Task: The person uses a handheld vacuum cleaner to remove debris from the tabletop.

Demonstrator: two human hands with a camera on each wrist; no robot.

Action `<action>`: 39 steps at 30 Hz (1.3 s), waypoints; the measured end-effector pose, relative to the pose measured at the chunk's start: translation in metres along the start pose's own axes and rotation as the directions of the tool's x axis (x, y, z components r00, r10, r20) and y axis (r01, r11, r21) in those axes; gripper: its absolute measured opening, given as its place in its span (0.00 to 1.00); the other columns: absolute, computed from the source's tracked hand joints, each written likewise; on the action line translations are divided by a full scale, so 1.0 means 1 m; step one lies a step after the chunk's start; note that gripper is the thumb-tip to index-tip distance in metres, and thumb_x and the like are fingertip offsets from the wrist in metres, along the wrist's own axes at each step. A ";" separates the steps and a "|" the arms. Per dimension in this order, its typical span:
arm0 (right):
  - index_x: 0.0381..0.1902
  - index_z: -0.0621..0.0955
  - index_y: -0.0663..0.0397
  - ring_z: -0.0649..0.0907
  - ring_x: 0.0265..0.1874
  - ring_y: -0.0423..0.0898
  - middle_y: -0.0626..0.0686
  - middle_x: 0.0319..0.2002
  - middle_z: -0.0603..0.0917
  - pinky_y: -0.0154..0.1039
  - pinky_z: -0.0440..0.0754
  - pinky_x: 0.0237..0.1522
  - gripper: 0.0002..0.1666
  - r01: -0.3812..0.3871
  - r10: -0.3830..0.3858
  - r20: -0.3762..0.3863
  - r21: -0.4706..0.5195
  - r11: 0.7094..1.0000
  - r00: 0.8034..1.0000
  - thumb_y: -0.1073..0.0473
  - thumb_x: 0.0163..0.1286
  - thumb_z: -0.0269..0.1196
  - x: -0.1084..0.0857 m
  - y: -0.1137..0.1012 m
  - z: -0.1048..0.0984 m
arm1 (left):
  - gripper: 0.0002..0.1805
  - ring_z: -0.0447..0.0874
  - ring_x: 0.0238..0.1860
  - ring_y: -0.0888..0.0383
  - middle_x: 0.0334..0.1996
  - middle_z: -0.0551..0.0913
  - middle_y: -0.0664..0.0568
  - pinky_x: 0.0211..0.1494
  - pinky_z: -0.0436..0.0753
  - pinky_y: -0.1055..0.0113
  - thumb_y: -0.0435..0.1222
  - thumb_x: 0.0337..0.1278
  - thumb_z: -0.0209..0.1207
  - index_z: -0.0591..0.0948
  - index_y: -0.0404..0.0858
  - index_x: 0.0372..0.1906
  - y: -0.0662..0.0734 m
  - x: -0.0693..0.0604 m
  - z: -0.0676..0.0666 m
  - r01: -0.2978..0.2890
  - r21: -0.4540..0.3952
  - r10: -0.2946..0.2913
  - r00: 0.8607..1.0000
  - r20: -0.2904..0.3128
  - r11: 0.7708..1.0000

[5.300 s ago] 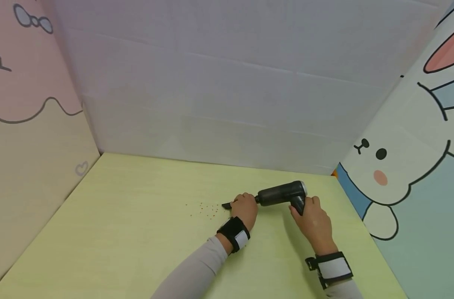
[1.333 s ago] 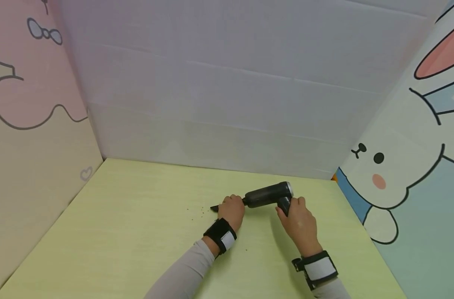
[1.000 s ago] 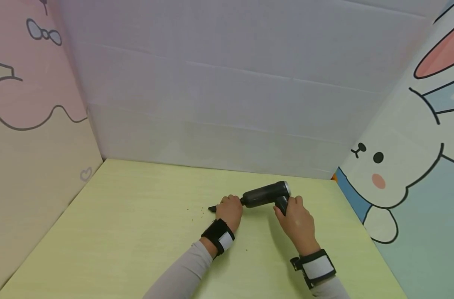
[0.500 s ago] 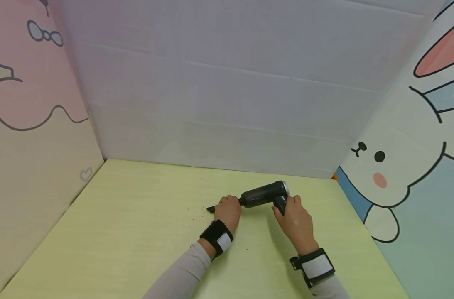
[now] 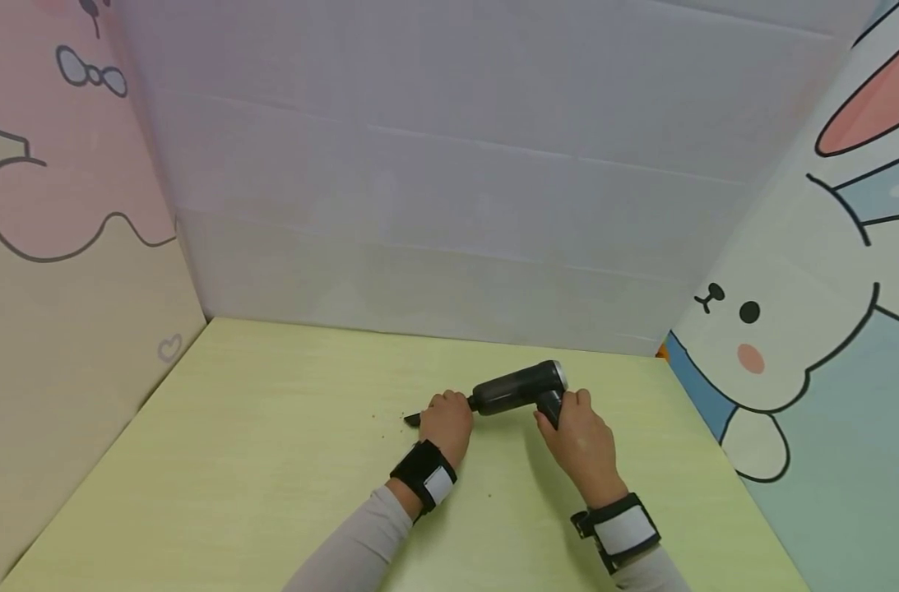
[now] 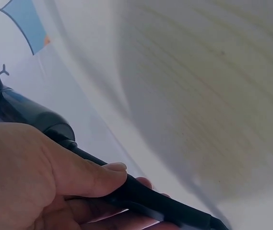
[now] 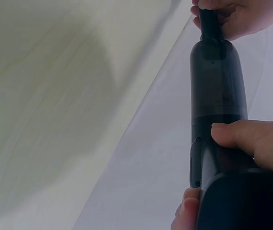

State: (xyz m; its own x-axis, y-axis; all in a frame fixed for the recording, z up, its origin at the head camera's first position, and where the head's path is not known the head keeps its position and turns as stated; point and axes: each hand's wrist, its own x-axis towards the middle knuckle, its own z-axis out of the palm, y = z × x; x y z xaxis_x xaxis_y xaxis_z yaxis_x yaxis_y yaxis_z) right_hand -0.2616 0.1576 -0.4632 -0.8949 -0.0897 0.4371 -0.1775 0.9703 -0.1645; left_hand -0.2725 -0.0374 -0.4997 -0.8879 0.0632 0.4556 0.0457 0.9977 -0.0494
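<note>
A black handheld vacuum point(image 5: 512, 390) with a narrow nozzle point(image 5: 412, 420) is held in both hands above the pale yellow table. The left hand point(image 5: 447, 427) grips the thin tube near the nozzle; in the left wrist view its thumb lies along the black tube point(image 6: 150, 200). By the handle, the right hand point(image 5: 586, 450) holds the vacuum body, seen with its dark clear chamber point(image 7: 218, 81) in the right wrist view. A few tiny dark specks point(image 5: 382, 437) lie just left of the nozzle tip, and one more point(image 5: 489, 496) between the forearms.
The yellow table point(image 5: 234, 460) is bounded by a pale back wall point(image 5: 434, 205). A pink and cream panel point(image 5: 71, 329) with drawn lines stands at the left, and a panel with a cartoon rabbit point(image 5: 804, 329) at the right.
Both hands and the vacuum have moved left across the table, the nozzle now nearer the remaining specks. Far fewer specks show than about five seconds ago. The grips look the same.
</note>
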 end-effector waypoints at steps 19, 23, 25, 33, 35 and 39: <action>0.43 0.77 0.73 0.75 0.16 0.47 0.61 0.34 0.72 0.41 0.75 0.14 0.30 -0.017 0.015 0.054 0.033 0.999 0.998 0.49 0.64 0.73 -0.005 -0.008 0.001 | 0.12 0.82 0.24 0.54 0.22 0.78 0.48 0.20 0.83 0.63 0.38 0.57 0.70 0.81 0.36 0.26 -0.008 -0.007 0.000 0.024 -0.007 -0.025 0.997 -0.070 1.000; 0.43 0.77 0.73 0.75 0.17 0.48 0.61 0.35 0.73 0.41 0.75 0.14 0.30 -0.018 0.016 0.065 0.042 0.999 0.998 0.49 0.64 0.73 -0.006 -0.011 0.002 | 0.12 0.82 0.24 0.54 0.22 0.79 0.47 0.20 0.83 0.61 0.38 0.56 0.71 0.81 0.36 0.27 -0.010 -0.008 0.003 0.036 -0.011 -0.036 0.998 -0.060 0.999; 0.43 0.77 0.73 0.75 0.17 0.48 0.60 0.35 0.72 0.42 0.75 0.14 0.30 -0.019 0.016 0.062 0.043 0.999 0.998 0.49 0.64 0.73 -0.007 -0.012 0.002 | 0.12 0.82 0.24 0.54 0.22 0.80 0.47 0.21 0.83 0.61 0.38 0.56 0.71 0.81 0.36 0.27 -0.010 -0.007 0.004 0.036 -0.010 -0.036 0.998 -0.044 0.999; 0.43 0.77 0.72 0.75 0.17 0.48 0.60 0.35 0.72 0.41 0.75 0.14 0.30 -0.019 0.017 0.060 0.034 0.999 0.998 0.48 0.63 0.73 -0.007 -0.015 0.004 | 0.11 0.83 0.27 0.52 0.24 0.80 0.46 0.21 0.84 0.59 0.37 0.58 0.70 0.81 0.35 0.29 -0.012 -0.007 -0.002 0.058 -0.061 -0.055 0.998 0.039 0.996; 0.43 0.77 0.72 0.75 0.17 0.48 0.60 0.35 0.72 0.41 0.75 0.14 0.30 -0.017 0.015 0.059 0.031 0.999 0.998 0.48 0.63 0.73 -0.007 -0.017 0.004 | 0.10 0.83 0.27 0.52 0.24 0.81 0.45 0.22 0.84 0.58 0.36 0.59 0.69 0.81 0.34 0.29 -0.012 -0.007 -0.003 0.069 -0.076 -0.065 0.996 0.055 0.995; 0.42 0.77 0.71 0.75 0.16 0.47 0.60 0.34 0.72 0.41 0.75 0.14 0.30 0.002 -0.003 0.034 0.026 1.000 0.999 0.49 0.62 0.74 -0.008 -0.018 0.006 | 0.09 0.83 0.27 0.52 0.24 0.80 0.45 0.23 0.84 0.57 0.35 0.59 0.68 0.81 0.34 0.28 -0.014 -0.007 -0.004 0.079 -0.097 -0.073 0.995 0.063 0.992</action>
State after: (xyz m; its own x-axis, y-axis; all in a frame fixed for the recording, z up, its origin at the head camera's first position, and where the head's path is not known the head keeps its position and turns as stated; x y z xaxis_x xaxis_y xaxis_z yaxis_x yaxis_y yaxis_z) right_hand -0.2536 0.1394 -0.4686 -0.9077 -0.0998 0.4076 -0.1898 0.9639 -0.1867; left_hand -0.2652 -0.0515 -0.4988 -0.9159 -0.0118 0.4013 0.0192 0.9971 0.0731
